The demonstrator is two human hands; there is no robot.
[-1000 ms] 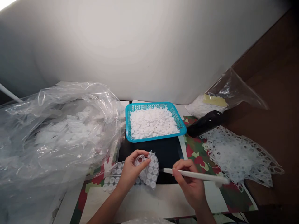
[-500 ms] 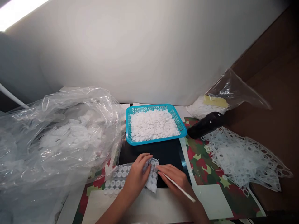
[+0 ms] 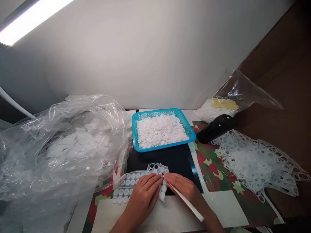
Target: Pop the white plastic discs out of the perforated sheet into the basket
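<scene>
The person's left hand [image 3: 142, 201] lies on a translucent plastic sheet studded with rows of small white round discs [image 3: 132, 184], its fingers extended and pressing down rather than clenched. The fingers of the right hand [image 3: 182, 191] are closed in a pinch around a slim white pointed stick [image 3: 187, 203], whose tip touches the sheet just beside the left fingertips. The sheet lies flat, partly under both hands, on a black mat [image 3: 170, 161]; holes without discs show at its far end.

Just above the mat, a shallow turquoise mesh basket [image 3: 138, 136] holds a heap of loose white discs [image 3: 160, 129]. At the left, a large crumpled clear plastic bag [image 3: 60, 145] holds more white pieces. At the upper right, a clear bag with a yellow label [image 3: 224, 103] holds white pieces, with a black cylindrical object [image 3: 215, 129] lying in front of it. Below that, a tangled pile of perforated translucent sheet scraps [image 3: 255, 165] rests on a red-and-green patterned cover [image 3: 209, 171]. A strip light [image 3: 29, 26] glows at the upper left against a pale wall.
</scene>
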